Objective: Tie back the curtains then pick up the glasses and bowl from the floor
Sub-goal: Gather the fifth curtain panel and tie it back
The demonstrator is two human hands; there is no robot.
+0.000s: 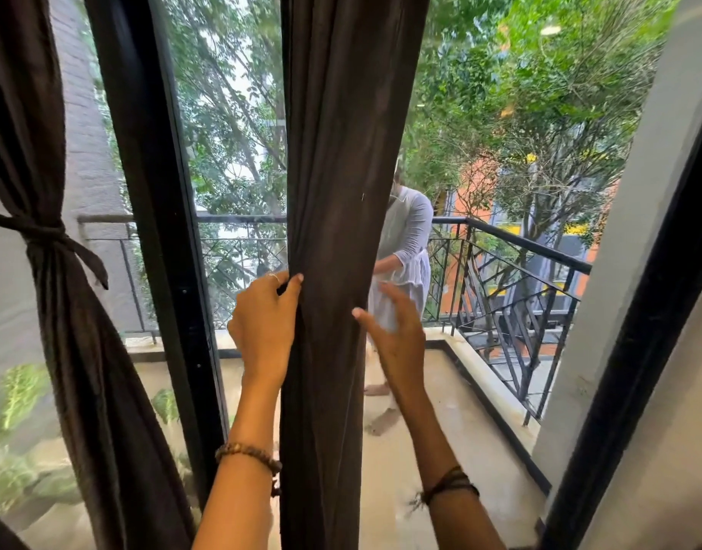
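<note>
A dark brown curtain [341, 160] hangs bunched into a column straight in front of me. My left hand [264, 323] grips its left edge, thumb and fingers curled round a fold of cloth. On the curtain's right side my right hand [393, 335] is slightly blurred, its fingers spread and relaxed, the thumb touching the fabric. A second dark curtain [75, 351] at the far left is gathered and bound with a knotted tie [43, 236]. No glasses or bowl are in view.
Black door frames [154, 216] stand left of the middle curtain and at the right [635, 351]. Behind the glass lie a balcony floor [432, 450], a black metal railing [520, 279] and trees. My own reflection [405, 248] shows in the pane.
</note>
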